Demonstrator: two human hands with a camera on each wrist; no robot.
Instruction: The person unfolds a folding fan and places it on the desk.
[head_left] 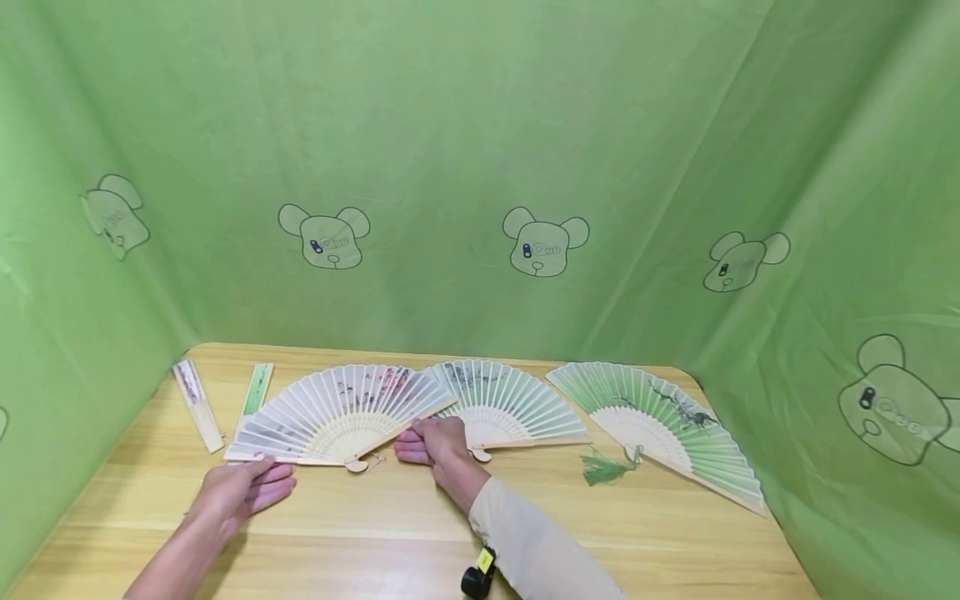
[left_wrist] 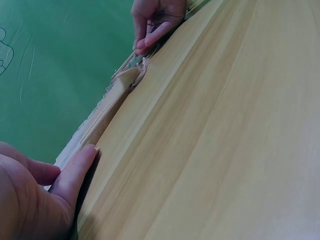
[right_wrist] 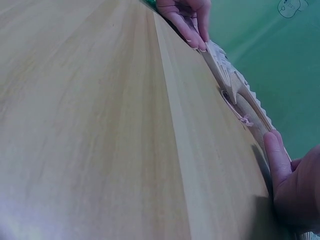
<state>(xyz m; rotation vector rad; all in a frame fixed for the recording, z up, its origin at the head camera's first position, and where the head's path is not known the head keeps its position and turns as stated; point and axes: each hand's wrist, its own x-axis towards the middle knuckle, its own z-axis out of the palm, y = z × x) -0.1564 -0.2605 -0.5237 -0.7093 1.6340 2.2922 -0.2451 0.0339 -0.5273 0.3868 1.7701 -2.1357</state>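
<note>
A folding fan (head_left: 322,421) with pale grey-white cloth and pink and dark printed flowers stands spread at the left centre of the table. My left hand (head_left: 238,493) pinches its left outer rib between thumb and fingers, seen close in the left wrist view, where the ribs (left_wrist: 107,107) appear edge-on. At the other end, my right hand (head_left: 441,446) holds the right outer rib; the right wrist view shows its thumb along that rib (right_wrist: 255,105). A small pink cord (right_wrist: 244,120) hangs at the pivot. Overlapping behind it is a second spread fan (head_left: 517,408), white-green.
A green spread fan (head_left: 667,408) with a green tassel (head_left: 607,467) lies at the right. Two folded fans, one white with dark print (head_left: 198,408) and one green (head_left: 257,387), lie at the left. A black-and-yellow object (head_left: 478,575) is by the right sleeve. Green curtains (head_left: 435,125) surround the wooden table.
</note>
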